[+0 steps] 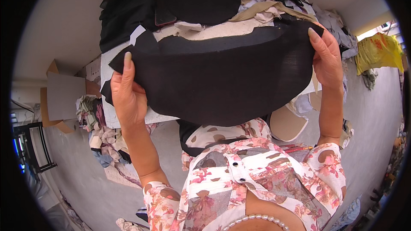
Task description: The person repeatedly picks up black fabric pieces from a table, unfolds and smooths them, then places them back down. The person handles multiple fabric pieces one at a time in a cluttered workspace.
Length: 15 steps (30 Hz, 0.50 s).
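A curved, cut piece of black fabric (218, 83) is stretched out in front of me above the table. My left hand (128, 93) pinches one end of it, thumb on top. The opposite end is gripped by my right hand (327, 54), also between thumb and fingers. Behind its upper edge shows another dark cut piece (205, 43), partly hidden by the held fabric. A small white tag or scrap (137, 34) lies on dark cloth just beyond my left hand.
Folded black cloth (128, 16) is stacked at the far left of the white table (112, 115). A similar black cut piece (205, 4) lies beyond, among scraps. A cardboard box (65, 96) and a fabric heap (106, 138) stand left; a yellow plastic bag (379, 51) is at right.
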Available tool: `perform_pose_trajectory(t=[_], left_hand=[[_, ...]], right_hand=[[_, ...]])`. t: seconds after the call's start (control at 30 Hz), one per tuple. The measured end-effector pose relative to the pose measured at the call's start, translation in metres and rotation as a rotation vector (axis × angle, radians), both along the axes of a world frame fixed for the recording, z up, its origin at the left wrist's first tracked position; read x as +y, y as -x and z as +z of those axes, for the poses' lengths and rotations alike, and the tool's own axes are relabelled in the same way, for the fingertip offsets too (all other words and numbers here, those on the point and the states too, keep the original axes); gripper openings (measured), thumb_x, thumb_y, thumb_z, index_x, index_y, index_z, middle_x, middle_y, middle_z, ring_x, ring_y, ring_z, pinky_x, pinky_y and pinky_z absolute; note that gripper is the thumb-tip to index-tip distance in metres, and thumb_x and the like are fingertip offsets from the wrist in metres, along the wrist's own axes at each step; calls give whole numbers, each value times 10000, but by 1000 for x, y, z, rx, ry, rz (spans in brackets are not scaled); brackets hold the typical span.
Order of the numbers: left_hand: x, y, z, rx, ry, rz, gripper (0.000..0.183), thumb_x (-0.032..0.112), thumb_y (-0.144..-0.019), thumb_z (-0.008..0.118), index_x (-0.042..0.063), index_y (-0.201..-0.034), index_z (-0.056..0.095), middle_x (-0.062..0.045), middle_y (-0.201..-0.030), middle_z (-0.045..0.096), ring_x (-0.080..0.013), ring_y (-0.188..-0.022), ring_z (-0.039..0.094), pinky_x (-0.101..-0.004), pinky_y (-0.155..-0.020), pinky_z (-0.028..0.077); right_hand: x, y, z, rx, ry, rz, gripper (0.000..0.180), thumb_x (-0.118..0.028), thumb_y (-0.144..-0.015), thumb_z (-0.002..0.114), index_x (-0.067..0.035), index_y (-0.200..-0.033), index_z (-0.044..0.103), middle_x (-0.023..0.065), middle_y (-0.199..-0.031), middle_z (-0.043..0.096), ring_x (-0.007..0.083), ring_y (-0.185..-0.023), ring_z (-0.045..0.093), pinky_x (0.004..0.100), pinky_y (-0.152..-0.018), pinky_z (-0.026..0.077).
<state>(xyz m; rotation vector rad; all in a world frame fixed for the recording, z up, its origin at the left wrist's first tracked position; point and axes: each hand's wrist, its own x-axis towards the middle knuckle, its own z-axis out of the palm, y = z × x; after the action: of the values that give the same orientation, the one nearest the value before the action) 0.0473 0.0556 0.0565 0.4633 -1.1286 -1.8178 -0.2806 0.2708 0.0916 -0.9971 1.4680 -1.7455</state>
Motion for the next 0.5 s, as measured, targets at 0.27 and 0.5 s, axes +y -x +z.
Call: perform_pose_trajectory(t=[0.27,0.5], left_hand=[[-32,40,-49,-447,-55,123,200,264,-932,694,77,-895,635,69,-713,596,10,-493,446,-161,-418,332],[-31,51,-50,-675,212,138,235,250,-918,714,20,-949,678,65,-701,601,10,-547,445,-170,-455,311]], right_hand=[[-30,20,-55,80,-187,1,252,-272,-982,602,-32,-1054,571,-19,-789,628,31,-618,590,192,-493,488],[-38,20,-74,396,-365,-167,238,-222,-951,636,11,-986,605,19,-571,556,75,-426,505,237,-383,385]])
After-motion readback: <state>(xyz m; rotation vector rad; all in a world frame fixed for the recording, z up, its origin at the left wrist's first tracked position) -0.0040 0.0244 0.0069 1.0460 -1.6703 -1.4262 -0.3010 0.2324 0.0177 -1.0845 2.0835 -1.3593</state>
